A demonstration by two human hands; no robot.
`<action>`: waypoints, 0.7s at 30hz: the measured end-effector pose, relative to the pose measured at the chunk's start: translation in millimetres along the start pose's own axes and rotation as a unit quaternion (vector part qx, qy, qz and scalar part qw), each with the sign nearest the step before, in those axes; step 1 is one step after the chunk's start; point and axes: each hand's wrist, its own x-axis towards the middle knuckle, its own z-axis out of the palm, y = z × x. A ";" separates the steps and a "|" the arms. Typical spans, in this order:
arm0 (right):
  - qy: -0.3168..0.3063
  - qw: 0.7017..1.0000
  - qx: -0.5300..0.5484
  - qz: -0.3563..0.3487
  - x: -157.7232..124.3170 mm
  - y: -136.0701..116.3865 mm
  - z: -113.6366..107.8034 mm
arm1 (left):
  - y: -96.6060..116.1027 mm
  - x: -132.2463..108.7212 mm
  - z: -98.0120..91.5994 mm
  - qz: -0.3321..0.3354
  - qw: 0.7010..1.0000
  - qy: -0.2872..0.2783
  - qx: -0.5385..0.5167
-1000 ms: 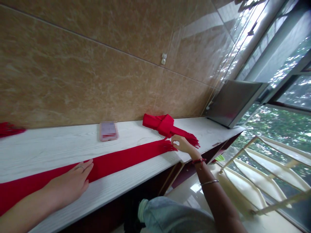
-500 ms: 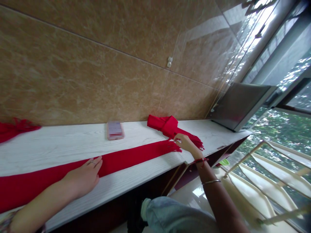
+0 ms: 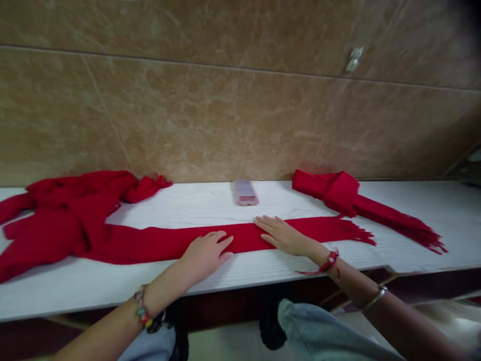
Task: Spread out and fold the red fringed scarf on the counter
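Note:
A long red scarf (image 3: 150,244) lies stretched along the white counter, its fringed end to the right and its left part running into a crumpled red heap (image 3: 67,215). My left hand (image 3: 206,253) rests flat on the middle of the strip, fingers spread. Just right of it, my right hand (image 3: 281,235) also lies on the cloth with its fingers apart. Neither hand grips anything. Behind the fringed end, a folded or knotted red scarf (image 3: 341,193) lies with its fringe pointing right.
A phone (image 3: 245,192) with a blurred screen lies near the wall, behind the strip. The white counter (image 3: 406,198) runs along a brown tiled wall (image 3: 210,120), with a white fitting (image 3: 354,59) on it.
The view has swung left, showing the red heap. My right hand has left the fringed end and moved left along the strip, beside my left hand, its fingers now spread.

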 end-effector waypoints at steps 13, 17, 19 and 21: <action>-0.030 0.992 0.077 -0.101 32.3 -56.2 -14.1 | -34.5 -10.2 -8.5 0.039 0.999 -0.001 0.016; -0.027 0.993 0.076 -0.085 35.7 -57.2 -10.8 | -34.8 -4.9 -6.1 0.052 0.998 0.019 0.017; -0.008 0.997 0.047 -0.065 39.5 -60.1 -9.0 | -30.9 -1.6 -1.3 0.050 0.998 0.035 0.032; 0.008 0.999 0.003 -0.051 42.9 -65.2 -9.1 | -26.7 0.5 2.9 0.045 0.997 0.048 0.047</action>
